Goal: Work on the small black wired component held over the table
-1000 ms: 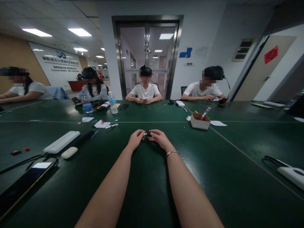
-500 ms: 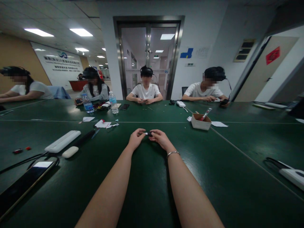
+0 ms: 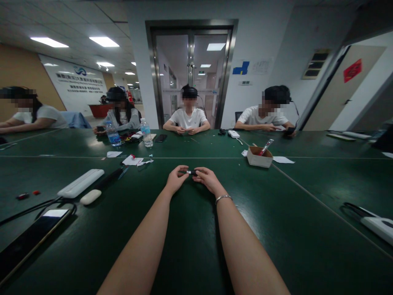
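Observation:
Between my two hands is a small black object with a silver band (image 3: 193, 173), held level just above the green table. Its exact kind is too small to make out. My left hand (image 3: 177, 179) pinches the silver end on the left with thumb and fingertips. On the black end, the thumb and fingers of my right hand (image 3: 208, 179) are closed. A silver bracelet (image 3: 224, 198) circles my right wrist. Both forearms reach forward over the table (image 3: 196, 246).
To the left lie a phone (image 3: 33, 241), a white power bank (image 3: 81, 183), a white oval object (image 3: 91, 197) and small red pieces (image 3: 36, 192). Ahead stand water bottles (image 3: 146, 133) and a small open box (image 3: 259, 157). Several people sit across the table.
My hands stay in nearly the same place around the small object; its silver part has shifted very slightly. The person at the right has moved a hand a little.

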`<control>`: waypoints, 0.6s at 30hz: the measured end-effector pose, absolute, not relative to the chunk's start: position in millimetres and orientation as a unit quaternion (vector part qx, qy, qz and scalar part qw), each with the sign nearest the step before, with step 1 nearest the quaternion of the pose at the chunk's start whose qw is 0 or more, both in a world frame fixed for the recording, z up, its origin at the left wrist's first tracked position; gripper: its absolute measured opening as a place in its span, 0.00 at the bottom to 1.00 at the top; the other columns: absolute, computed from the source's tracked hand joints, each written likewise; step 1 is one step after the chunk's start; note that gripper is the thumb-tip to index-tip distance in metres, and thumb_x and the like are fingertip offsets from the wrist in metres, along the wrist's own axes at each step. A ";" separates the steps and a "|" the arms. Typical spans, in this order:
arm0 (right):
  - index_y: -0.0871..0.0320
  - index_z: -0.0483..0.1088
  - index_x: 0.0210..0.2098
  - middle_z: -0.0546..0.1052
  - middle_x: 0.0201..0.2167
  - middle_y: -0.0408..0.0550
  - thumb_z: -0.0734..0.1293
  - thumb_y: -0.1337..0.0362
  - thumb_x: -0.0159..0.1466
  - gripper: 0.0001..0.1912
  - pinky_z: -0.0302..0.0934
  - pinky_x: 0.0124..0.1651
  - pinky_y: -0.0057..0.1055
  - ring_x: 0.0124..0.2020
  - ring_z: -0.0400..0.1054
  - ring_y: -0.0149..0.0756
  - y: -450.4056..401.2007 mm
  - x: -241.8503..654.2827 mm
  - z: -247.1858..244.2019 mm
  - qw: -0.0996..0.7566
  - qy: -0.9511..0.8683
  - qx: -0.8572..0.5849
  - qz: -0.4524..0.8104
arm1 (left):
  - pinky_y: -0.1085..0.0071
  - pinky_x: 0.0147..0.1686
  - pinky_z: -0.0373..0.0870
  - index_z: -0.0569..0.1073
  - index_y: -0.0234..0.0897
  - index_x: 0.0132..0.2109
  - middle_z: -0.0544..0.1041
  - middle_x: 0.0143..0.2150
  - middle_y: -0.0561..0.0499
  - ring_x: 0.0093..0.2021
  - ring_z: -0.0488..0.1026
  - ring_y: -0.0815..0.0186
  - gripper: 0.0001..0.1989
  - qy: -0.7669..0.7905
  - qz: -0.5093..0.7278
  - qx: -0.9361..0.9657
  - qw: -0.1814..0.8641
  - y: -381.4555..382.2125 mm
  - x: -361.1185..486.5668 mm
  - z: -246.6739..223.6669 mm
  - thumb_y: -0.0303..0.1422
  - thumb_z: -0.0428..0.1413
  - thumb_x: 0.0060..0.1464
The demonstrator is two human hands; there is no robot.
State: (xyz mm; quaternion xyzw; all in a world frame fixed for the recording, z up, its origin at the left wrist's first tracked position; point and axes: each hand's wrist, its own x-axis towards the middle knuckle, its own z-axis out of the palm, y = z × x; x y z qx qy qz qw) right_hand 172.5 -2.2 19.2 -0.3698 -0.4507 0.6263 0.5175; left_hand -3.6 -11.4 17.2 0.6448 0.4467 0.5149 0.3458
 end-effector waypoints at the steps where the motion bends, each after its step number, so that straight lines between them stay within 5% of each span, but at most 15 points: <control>1: 0.62 0.71 0.36 0.77 0.28 0.47 0.69 0.72 0.57 0.07 0.72 0.34 0.27 0.27 0.75 0.31 -2.2 172.5 19.2 0.516 -0.451 -0.371 0.627 | 0.66 0.43 0.70 0.74 0.38 0.47 0.76 0.44 0.45 0.42 0.74 0.63 0.17 0.442 0.517 0.647 0.343 -11.0 -3.9 16.7 0.30 0.59 0.48; 13: 0.62 0.71 0.37 0.77 0.29 0.47 0.69 0.74 0.57 0.08 0.72 0.32 0.26 0.26 0.75 0.31 -3.2 171.6 20.2 0.505 -0.459 -0.370 0.630 | 0.73 0.28 0.68 0.72 0.36 0.42 0.74 0.28 0.52 0.26 0.71 0.70 0.15 0.468 0.517 0.600 0.393 -8.9 -2.0 14.5 0.40 0.57 0.50; 18: 0.62 0.71 0.37 0.77 0.28 0.47 0.69 0.74 0.57 0.07 0.72 0.32 0.26 0.27 0.75 0.32 -1.7 172.2 18.4 0.510 -0.454 -0.369 0.631 | 0.74 0.26 0.67 0.73 0.36 0.37 0.75 0.29 0.52 0.28 0.73 0.69 0.14 0.468 0.501 0.603 0.409 -15.9 0.2 22.6 0.43 0.56 0.51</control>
